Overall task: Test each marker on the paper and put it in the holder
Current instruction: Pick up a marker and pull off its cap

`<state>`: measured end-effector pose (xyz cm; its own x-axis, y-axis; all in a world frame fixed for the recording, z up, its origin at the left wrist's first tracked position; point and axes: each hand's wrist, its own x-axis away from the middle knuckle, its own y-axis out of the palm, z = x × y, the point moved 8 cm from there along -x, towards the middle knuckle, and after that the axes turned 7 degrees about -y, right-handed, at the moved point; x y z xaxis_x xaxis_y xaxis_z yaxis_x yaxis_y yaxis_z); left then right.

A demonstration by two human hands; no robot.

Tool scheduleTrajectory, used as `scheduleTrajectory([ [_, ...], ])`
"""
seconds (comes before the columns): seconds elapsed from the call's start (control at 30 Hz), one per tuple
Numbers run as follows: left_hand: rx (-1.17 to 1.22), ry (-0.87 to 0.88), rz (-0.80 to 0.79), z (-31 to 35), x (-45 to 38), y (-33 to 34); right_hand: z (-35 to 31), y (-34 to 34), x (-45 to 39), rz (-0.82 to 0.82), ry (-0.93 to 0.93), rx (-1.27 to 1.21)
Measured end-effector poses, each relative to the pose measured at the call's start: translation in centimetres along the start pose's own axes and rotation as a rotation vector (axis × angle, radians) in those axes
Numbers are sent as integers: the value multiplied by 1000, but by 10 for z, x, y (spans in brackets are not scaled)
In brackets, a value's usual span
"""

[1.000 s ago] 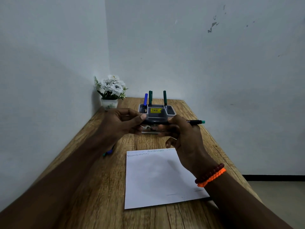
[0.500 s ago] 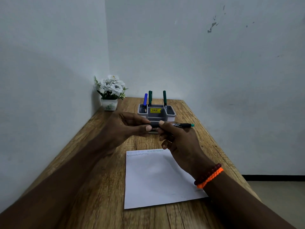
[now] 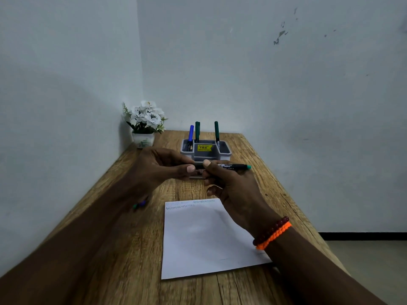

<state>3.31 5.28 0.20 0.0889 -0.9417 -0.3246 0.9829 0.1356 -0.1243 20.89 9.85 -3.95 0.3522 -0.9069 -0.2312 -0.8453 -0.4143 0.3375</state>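
Marker level, just before the holder, pinched at either side by left hand and right hand, above paper.

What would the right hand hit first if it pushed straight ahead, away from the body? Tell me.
Probably the grey holder, directly behind the right hand and its marker; the gap between them is unclear.

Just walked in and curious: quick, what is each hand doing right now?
Left hand: grips the cap end of the black marker with a teal tip.
Right hand: holds the same marker's barrel.
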Motion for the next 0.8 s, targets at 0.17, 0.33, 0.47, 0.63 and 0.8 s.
scheduleTrajectory([
  [0.17, 27, -58, -43, -2, 0, -6, -9, -7, -4, 31, -75, 109],
  [0.33, 195, -92, 13, -3, -3, -14, -15, -5, -3, -17, -141, 216],
  [0.47, 149, -86, 89, -7, -3, -19, -18, 5, 1, -109, -217, 484],
  [0.63, -40, -51, 149, -8, -3, -16, -10, 22, 5, -190, -169, 602],
  [0.8, -294, 14, 255, -8, -2, -18, -7, 28, 6, -240, -63, 570],
])
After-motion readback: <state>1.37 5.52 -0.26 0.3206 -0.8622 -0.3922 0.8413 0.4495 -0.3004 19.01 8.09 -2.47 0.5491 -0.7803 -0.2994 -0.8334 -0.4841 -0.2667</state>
